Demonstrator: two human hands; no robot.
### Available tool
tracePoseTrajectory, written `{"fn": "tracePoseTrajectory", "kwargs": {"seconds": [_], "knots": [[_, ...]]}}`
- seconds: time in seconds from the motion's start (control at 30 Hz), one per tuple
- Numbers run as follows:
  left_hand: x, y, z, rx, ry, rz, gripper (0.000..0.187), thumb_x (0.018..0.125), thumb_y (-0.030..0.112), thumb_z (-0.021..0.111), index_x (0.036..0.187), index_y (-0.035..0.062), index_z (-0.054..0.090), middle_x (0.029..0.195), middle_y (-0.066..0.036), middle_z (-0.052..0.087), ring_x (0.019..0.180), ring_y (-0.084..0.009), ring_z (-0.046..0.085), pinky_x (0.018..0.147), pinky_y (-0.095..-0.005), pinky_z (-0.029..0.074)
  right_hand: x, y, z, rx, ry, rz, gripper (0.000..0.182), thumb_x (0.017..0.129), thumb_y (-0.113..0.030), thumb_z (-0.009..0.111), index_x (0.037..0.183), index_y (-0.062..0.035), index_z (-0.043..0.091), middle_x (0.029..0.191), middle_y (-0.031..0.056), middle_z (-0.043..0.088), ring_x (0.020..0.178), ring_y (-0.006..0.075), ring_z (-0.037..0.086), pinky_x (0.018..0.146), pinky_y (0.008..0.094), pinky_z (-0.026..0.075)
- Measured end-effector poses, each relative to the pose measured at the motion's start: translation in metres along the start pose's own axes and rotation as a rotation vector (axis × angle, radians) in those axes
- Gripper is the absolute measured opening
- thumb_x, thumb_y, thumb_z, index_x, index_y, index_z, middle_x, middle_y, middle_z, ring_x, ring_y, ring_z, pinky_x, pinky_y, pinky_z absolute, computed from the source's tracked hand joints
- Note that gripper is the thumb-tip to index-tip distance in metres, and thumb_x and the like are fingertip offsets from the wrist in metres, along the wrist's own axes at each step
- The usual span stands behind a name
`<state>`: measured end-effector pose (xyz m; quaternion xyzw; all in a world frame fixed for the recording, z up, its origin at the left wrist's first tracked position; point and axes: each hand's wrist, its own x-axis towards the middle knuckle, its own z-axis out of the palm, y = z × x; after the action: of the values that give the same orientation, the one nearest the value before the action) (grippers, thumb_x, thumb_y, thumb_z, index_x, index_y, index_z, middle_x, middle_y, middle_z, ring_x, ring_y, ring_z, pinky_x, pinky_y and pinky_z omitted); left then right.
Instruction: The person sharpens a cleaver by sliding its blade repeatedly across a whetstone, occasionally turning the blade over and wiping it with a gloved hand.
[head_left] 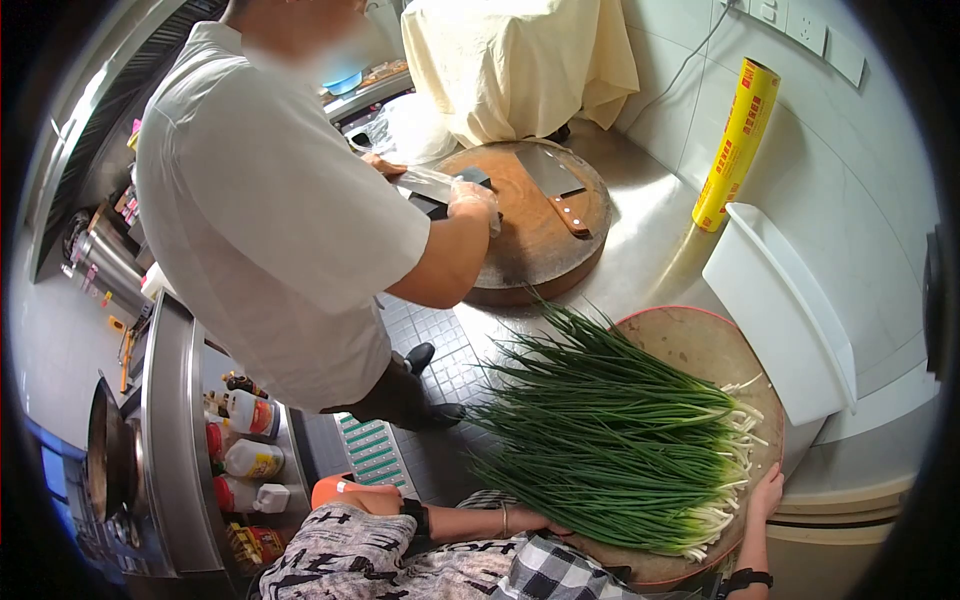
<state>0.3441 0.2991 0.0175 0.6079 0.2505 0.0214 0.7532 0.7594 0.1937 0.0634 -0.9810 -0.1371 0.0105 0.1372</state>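
Note:
A thick layer of scallions (pixel 620 430) lies across a round chopping board (pixel 675 340) with a red rim, green tops to the left and white root ends to the right. My right hand (pixel 766 493) is closed around the board's right edge, beside the white ends. At the board's lower left edge is my left hand (pixel 540 521); its fingers are hidden by the board and the scallion leaves.
A co-worker in a white shirt (pixel 270 180) stands at the left, a plastic-gloved hand (pixel 474 200) over a round wooden block (pixel 510 225) bearing a cleaver (pixel 555 185). A white bin (pixel 780 310) and yellow wrap roll (pixel 737 145) stand by the wall.

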Motion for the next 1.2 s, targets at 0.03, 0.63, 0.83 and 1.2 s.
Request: {"fn": "tracePoseTrajectory", "kwargs": {"seconds": [0.03,0.63,0.83,1.2], "knots": [[0.000,-0.001,0.000,0.009,0.002,0.004,0.045,0.069,0.026,0.056,0.107,0.0063,0.044,0.108,-0.011,0.045,0.098,-0.0232,0.041,0.085,-0.0305,0.031,0.000,0.000,0.000,0.000,0.000,0.000,0.050,0.079,-0.045,0.024,0.090,-0.0017,0.047,0.087,0.0227,0.051,0.081,0.0386,0.047,0.067,0.0451,0.036],[-0.005,0.018,-0.001,-0.047,0.025,0.021,0.046,0.067,0.028,0.058,0.106,0.0064,0.045,0.106,-0.011,0.046,0.096,-0.0230,0.042,0.085,-0.0304,0.031,-0.006,-0.008,-0.007,0.004,-0.014,0.005,0.050,0.079,-0.044,0.025,0.091,-0.0008,0.047,0.088,0.0225,0.050,0.082,0.0381,0.047,0.068,0.0440,0.036],[-0.007,0.025,-0.001,-0.080,0.026,-0.050,0.047,0.066,0.027,0.059,0.105,0.0065,0.046,0.104,-0.011,0.047,0.096,-0.0226,0.042,0.084,-0.0304,0.032,-0.005,-0.006,-0.006,-0.002,-0.013,0.000,0.051,0.079,-0.044,0.024,0.091,-0.0007,0.047,0.089,0.0227,0.050,0.082,0.0381,0.046,0.069,0.0441,0.036],[-0.003,0.020,-0.001,-0.049,-0.018,-0.036,0.044,0.068,0.025,0.057,0.105,0.0065,0.045,0.104,-0.011,0.047,0.095,-0.0229,0.043,0.082,-0.0307,0.033,-0.007,-0.009,-0.008,-0.002,-0.010,0.000,0.049,0.080,-0.042,0.024,0.091,-0.0003,0.046,0.086,0.0229,0.051,0.080,0.0382,0.047,0.067,0.0439,0.036]]}}
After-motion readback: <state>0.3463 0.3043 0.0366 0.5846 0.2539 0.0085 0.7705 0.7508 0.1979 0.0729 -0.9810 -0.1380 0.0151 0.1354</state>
